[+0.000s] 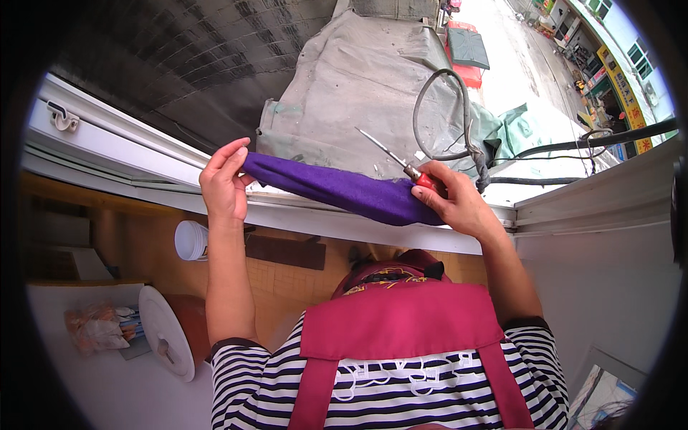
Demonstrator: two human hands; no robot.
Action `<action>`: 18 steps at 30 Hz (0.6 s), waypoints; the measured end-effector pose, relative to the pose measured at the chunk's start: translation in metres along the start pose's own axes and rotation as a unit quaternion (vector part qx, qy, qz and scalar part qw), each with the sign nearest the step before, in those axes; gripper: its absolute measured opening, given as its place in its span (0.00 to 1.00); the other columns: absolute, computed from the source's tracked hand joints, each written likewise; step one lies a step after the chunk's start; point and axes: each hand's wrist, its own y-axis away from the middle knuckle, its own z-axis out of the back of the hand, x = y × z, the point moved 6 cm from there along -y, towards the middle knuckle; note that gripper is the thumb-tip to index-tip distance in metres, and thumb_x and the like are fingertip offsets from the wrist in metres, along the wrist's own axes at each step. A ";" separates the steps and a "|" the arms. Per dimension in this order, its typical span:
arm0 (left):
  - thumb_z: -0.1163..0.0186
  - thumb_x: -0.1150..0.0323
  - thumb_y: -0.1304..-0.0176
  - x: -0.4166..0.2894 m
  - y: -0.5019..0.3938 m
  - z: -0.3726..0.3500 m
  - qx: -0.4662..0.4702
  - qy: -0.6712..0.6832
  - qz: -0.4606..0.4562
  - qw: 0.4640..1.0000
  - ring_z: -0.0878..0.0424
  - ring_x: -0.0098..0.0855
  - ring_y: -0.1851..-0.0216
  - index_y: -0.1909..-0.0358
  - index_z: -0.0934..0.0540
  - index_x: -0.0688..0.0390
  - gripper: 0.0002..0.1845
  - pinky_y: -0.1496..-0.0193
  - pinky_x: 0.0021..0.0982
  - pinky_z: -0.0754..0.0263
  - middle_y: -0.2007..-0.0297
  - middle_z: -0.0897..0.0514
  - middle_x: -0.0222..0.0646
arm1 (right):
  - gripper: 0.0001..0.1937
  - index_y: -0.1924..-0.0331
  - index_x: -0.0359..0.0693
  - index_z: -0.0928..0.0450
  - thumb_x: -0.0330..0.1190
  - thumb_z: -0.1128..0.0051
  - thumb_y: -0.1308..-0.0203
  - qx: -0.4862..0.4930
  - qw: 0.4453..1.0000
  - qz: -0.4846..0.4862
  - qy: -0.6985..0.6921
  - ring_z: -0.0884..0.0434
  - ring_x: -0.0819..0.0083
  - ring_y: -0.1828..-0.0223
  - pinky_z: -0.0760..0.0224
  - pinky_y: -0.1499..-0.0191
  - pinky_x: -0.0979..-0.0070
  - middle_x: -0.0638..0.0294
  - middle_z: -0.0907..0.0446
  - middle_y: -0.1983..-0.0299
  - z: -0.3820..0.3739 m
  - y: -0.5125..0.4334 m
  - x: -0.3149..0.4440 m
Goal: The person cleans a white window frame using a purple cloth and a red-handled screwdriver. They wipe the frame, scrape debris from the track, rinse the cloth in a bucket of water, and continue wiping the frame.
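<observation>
A purple cloth (pixel 338 188) stretches between my two hands above the window sill (pixel 365 228). My left hand (pixel 223 177) pinches one end of it between thumb and fingertips. At the other end, my right hand (pixel 457 201) grips the cloth together with a red-handled screwdriver (pixel 424 180). The thin metal shaft points up and to the left, away from the cloth. Folds hide part of the cloth's far end under my right hand. Both hands are at the opening of a white-framed window.
Outside lies a grey tarpaulin (pixel 355 80), with looped black cables (pixel 465 107) at the right. A window latch (pixel 63 117) sits on the left frame. Indoors are a white bucket (pixel 189 240), a dark mat (pixel 285 252) and a round white lid (pixel 164 333).
</observation>
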 end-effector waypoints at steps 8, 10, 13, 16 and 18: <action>0.42 0.77 0.33 0.105 0.016 0.062 -0.080 -0.013 0.138 0.987 0.16 0.28 0.59 0.51 0.17 0.67 0.11 0.60 0.34 0.16 0.58 0.15 0.37 | 0.16 0.52 0.47 0.14 0.28 0.32 0.47 0.035 0.958 0.135 0.250 0.19 0.61 0.62 0.23 0.59 0.66 0.62 0.21 0.65 -0.025 0.009 -0.010; 0.40 0.77 0.34 0.111 0.015 0.066 -0.065 -0.012 0.154 0.986 0.15 0.29 0.59 0.53 0.16 0.66 0.10 0.61 0.35 0.15 0.57 0.14 0.38 | 0.16 0.50 0.53 0.14 0.31 0.34 0.44 0.054 0.942 0.088 0.320 0.18 0.63 0.67 0.23 0.66 0.67 0.64 0.21 0.67 -0.012 0.010 -0.011; 0.39 0.76 0.35 0.114 0.010 0.066 -0.043 -0.018 0.162 0.986 0.15 0.28 0.60 0.54 0.15 0.66 0.10 0.62 0.34 0.15 0.58 0.14 0.38 | 0.16 0.49 0.55 0.14 0.33 0.36 0.42 0.109 0.919 0.046 0.376 0.17 0.63 0.68 0.24 0.67 0.66 0.64 0.20 0.68 -0.006 0.009 -0.007; 0.39 0.76 0.34 0.116 0.002 0.061 -0.012 -0.034 0.167 0.985 0.15 0.28 0.60 0.54 0.16 0.67 0.10 0.62 0.34 0.15 0.59 0.14 0.37 | 0.12 0.52 0.51 0.14 0.35 0.41 0.39 0.157 0.899 -0.003 0.409 0.15 0.61 0.66 0.23 0.67 0.65 0.64 0.19 0.67 -0.015 0.007 -0.001; 0.40 0.75 0.34 0.118 -0.005 0.057 0.013 -0.048 0.173 0.984 0.15 0.29 0.59 0.53 0.16 0.67 0.10 0.60 0.35 0.14 0.60 0.14 0.36 | 0.11 0.55 0.47 0.15 0.33 0.43 0.40 0.182 0.874 0.014 0.449 0.15 0.60 0.66 0.22 0.67 0.64 0.62 0.18 0.67 -0.023 0.004 0.012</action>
